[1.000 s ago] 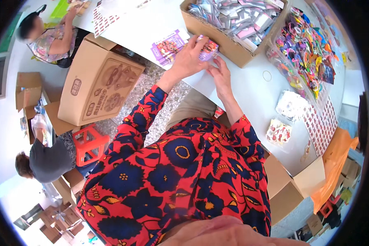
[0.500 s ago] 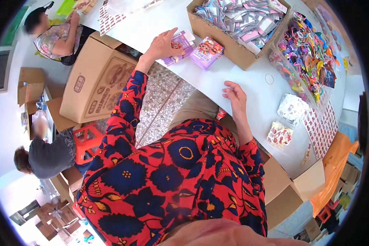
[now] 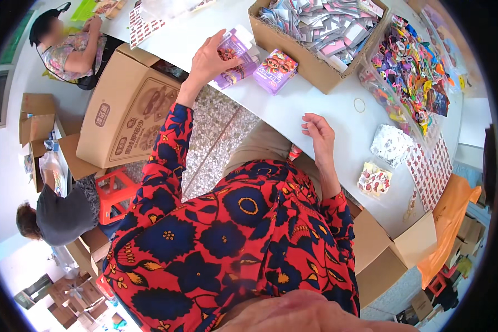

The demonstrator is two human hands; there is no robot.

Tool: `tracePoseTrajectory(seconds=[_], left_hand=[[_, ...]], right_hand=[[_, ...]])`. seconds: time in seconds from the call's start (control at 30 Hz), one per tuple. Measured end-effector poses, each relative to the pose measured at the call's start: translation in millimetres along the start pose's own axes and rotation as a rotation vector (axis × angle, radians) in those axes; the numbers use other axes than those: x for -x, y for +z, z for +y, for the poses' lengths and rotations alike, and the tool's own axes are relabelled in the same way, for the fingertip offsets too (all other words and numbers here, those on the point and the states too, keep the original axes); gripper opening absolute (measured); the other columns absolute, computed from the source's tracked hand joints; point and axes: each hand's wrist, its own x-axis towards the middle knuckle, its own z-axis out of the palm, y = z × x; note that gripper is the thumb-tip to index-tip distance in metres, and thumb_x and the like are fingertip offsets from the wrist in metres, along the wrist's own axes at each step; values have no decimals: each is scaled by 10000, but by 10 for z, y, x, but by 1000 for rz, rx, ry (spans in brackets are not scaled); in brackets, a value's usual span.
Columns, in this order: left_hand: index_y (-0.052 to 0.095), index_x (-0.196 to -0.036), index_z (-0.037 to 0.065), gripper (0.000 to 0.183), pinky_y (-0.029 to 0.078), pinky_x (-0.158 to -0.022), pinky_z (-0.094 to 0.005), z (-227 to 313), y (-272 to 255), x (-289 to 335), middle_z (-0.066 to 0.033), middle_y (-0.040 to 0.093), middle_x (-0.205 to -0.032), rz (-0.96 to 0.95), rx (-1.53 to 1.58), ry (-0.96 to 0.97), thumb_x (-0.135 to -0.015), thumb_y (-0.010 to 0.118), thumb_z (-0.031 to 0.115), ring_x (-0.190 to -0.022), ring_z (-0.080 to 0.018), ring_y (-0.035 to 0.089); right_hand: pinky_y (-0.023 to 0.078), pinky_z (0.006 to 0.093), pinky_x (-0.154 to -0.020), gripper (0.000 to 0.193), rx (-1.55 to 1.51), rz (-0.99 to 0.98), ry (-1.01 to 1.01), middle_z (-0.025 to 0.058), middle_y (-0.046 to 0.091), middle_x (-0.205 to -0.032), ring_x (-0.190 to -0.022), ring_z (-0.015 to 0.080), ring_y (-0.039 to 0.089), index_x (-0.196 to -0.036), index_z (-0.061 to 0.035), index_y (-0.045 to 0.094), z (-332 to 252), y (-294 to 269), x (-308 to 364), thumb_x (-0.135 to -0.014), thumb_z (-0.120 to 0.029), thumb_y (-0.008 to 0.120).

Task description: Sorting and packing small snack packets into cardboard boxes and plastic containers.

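Observation:
My left hand (image 3: 209, 62) grips a small purple cardboard box (image 3: 235, 72) at the table's near edge, thumb across its printed side and fingers along its far side. The box's flaps stand up at its far end. Beside it, a closed purple printed box (image 3: 276, 72) rests on the table, apart from my hand. My right hand (image 3: 321, 135) hovers by the table edge with its fingers loosely bent and apart, holding nothing. A thin rubber band (image 3: 359, 105) lies on the table beyond it.
An open carton (image 3: 315, 81) of small flat packets stands at the back. Right of it is a clear bin (image 3: 382, 91) of colourful small pieces. Sticker sheets (image 3: 432, 171) and two small stacks (image 3: 375, 180) lie at right. A large carton (image 3: 113, 127) stands left; two people sit beyond.
My left hand has closed a little around the open-flapped purple box, and more of its raised flaps shows. My right hand stays nearly still. The whole view has shifted slightly.

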Motion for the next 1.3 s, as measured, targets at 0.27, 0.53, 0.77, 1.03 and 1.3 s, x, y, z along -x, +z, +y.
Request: tracePoseTrajectory(seconds=[0.27,0.53,0.77,1.03,1.3], left_hand=[[467,-1282,-46,741,521,-733,-272,988,-340,163,-103,658,-921,123,489,-41,-670,806,202,-834,-124,626],[428,-1259,-4,781,520,-736,-338,1762,87,358,-155,576,-1074,298,557,168,-605,817,174,-901,-263,629],[370,-1287,34,800,524,-649,-366,2066,216,393,-169,506,-1054,313,596,211,-612,789,127,-868,-321,587],[358,-1216,30,745,495,-616,-396,2118,195,376,-194,474,-1021,479,377,425,-628,793,170,-902,-338,538],[346,-1188,20,713,472,-743,-385,2059,135,430,-193,458,-1112,248,529,410,-629,765,156,-931,-321,546]], right_hand=[[483,272,-817,237,202,9,-258,59,612,-1081,-930,128,590,-1129,-20,586,-700,98,95,-897,-50,555],[459,332,-896,465,477,152,-809,116,573,-1196,-1046,204,580,-1283,-44,503,-1277,277,105,-843,-103,642],[543,301,-779,349,368,300,-761,139,578,-1147,-958,181,607,-1133,-23,608,-1368,238,210,-792,-2,679],[556,289,-768,237,396,253,-823,127,626,-1048,-879,161,626,-993,6,629,-1412,119,224,-768,16,702],[514,276,-783,226,504,102,-780,117,632,-1033,-857,143,614,-945,-5,607,-1476,-24,232,-752,5,725]])
